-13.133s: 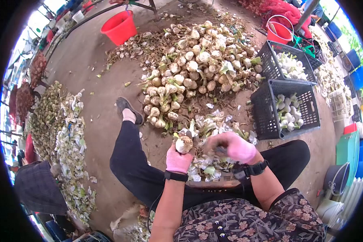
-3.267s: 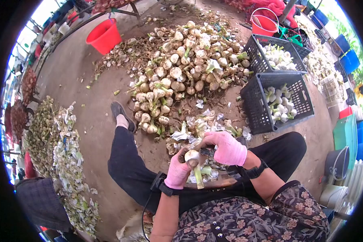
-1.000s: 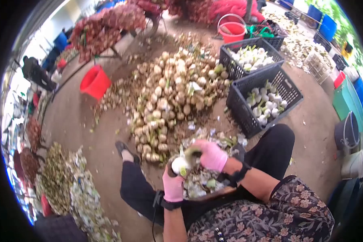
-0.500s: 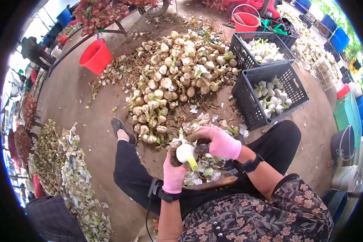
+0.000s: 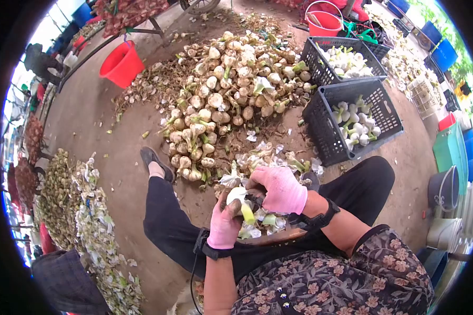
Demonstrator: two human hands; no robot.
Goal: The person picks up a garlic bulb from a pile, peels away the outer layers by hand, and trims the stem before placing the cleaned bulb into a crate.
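A peeled white garlic bulb with a cut green stem sits in my left hand, whose dirt-darkened gloved fingers are wrapped round it. Against the bulb's right side, my right hand in a pink glove has its fingers curled in. Something dark shows between that hand and the bulb, but I cannot make out what it is. Loose white skins lie under both hands, near a curved wooden edge. Just beyond, a large heap of unpeeled garlic covers the ground.
Two black crates, a near one and a far one, hold peeled bulbs at the right. A red bucket stands at the left back, another red bucket behind the crates. Discarded skins form a strip at the left.
My right hand has moved slightly left and turned over the bulb, covering more of its right side. The bulb has tilted in my left hand, and a flap of skin stands above it.
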